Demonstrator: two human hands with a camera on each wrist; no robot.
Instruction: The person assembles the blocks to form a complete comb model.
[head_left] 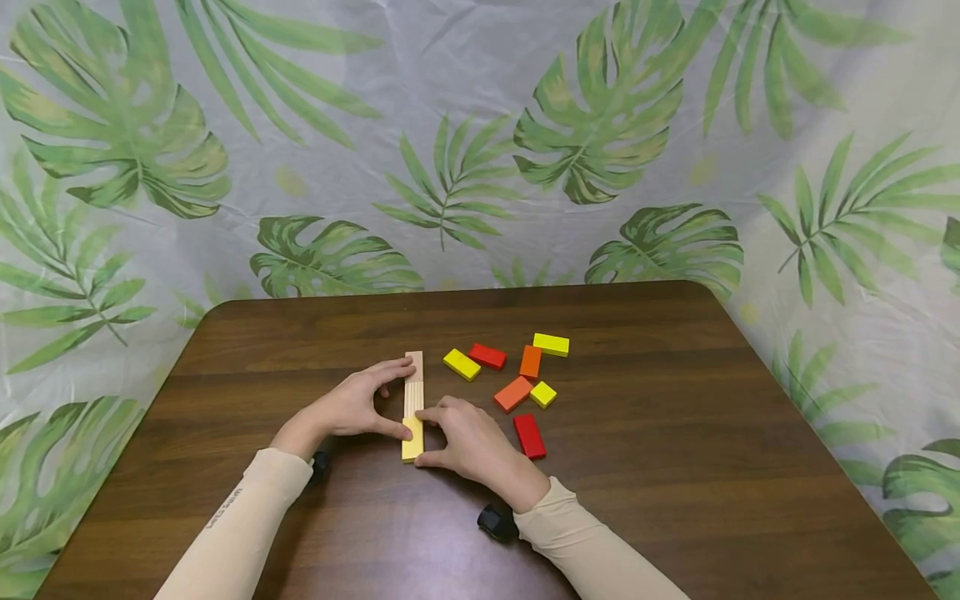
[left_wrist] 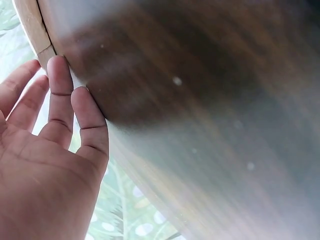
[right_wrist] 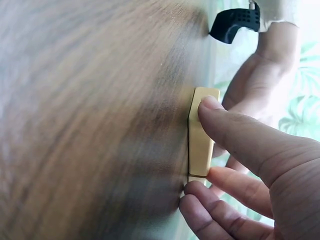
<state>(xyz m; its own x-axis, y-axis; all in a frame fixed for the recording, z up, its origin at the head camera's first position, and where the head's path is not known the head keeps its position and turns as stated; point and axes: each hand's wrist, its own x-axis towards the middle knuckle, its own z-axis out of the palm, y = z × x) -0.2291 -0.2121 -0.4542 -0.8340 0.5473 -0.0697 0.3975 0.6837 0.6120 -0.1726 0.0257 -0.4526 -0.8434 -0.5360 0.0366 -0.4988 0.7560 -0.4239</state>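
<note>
A straight row of three flat blocks lies on the table: a pale wooden block [head_left: 416, 365] at the far end, a striped light-wood block [head_left: 413, 398] in the middle, and a light yellow block [head_left: 412, 448] nearest. From the left, my left hand [head_left: 348, 406] reaches along the row, index finger at the pale block and thumb touching the yellow block. My right hand [head_left: 476, 442] is on the other side. In the right wrist view its thumb [right_wrist: 235, 130] presses the yellow block's side, while its index fingertip touches near that block's far corner.
Right of the row lie loose blocks: yellow [head_left: 462, 364], red [head_left: 488, 356], orange [head_left: 530, 362], another orange [head_left: 513, 394], small yellow [head_left: 543, 394], yellow [head_left: 551, 344] and red [head_left: 529, 436]. They rest on the dark wooden table [head_left: 675, 467]. A leaf-print curtain [head_left: 465, 150] hangs behind.
</note>
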